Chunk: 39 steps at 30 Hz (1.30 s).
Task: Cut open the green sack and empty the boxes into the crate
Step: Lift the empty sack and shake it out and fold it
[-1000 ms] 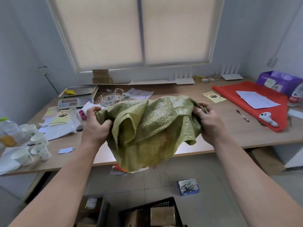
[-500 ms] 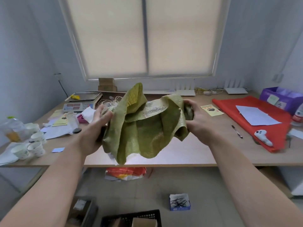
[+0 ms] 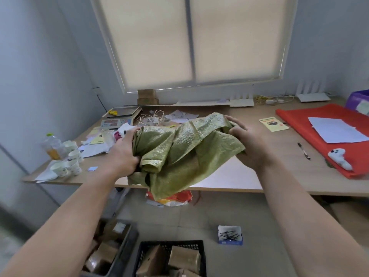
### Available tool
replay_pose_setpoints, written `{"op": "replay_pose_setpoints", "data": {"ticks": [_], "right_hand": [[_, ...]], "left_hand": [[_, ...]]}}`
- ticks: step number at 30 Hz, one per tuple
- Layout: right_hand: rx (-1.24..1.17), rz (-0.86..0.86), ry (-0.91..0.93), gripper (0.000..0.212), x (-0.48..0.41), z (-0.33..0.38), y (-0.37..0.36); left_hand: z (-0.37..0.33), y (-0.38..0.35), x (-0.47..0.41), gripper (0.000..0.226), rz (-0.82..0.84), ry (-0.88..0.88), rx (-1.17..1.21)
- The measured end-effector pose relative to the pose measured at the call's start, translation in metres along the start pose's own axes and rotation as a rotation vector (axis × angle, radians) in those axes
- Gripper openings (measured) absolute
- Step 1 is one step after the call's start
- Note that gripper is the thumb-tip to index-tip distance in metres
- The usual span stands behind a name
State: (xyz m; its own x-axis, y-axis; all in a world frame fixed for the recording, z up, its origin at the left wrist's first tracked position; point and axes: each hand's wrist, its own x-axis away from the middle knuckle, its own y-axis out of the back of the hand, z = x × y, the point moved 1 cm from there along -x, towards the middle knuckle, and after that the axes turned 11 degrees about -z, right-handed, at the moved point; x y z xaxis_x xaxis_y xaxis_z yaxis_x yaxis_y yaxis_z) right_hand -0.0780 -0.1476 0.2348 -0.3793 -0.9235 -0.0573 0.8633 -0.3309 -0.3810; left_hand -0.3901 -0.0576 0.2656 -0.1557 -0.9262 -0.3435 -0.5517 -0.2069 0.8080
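Both the left hand [image 3: 123,156] and right hand [image 3: 246,141] clutched the limp, crumpled green woven sack [image 3: 179,154] above the desk edge; brown cardboard boxes [image 3: 183,256] (seemingly emptied out) filled the black plastic crate [image 3: 171,245] below.

Both arms extended forward; left hand [image 3: 124,154] and right hand [image 3: 248,144] fists clenched, gripping.

A blinded window [image 3: 191,41] glows above a long wooden desk [image 3: 279,176], pale walls, grey tiled floor [image 3: 249,216].
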Motion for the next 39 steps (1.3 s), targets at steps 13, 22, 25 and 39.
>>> {"op": "replay_pose_setpoints", "data": {"ticks": [13,22,25,39], "right_hand": [[0.777,-0.366,0.257,0.083,0.074,0.009,0.012],[0.889,-0.417,0.222,0.071,0.161,-0.04,0.007],[0.904,-0.407,0.134,0.061,0.188,-0.072,0.006],[0.772,-0.215,-0.308,0.045,0.227,-0.21,0.061]], "left_hand": [[-0.024,0.004,0.049,0.093,-0.205,0.035,0.155],[0.028,0.001,0.151,0.064,-0.292,0.282,0.449],[0.048,-0.012,0.184,0.062,-0.241,0.346,0.38],[0.115,-0.12,0.286,0.07,-0.025,0.66,0.155]]}}
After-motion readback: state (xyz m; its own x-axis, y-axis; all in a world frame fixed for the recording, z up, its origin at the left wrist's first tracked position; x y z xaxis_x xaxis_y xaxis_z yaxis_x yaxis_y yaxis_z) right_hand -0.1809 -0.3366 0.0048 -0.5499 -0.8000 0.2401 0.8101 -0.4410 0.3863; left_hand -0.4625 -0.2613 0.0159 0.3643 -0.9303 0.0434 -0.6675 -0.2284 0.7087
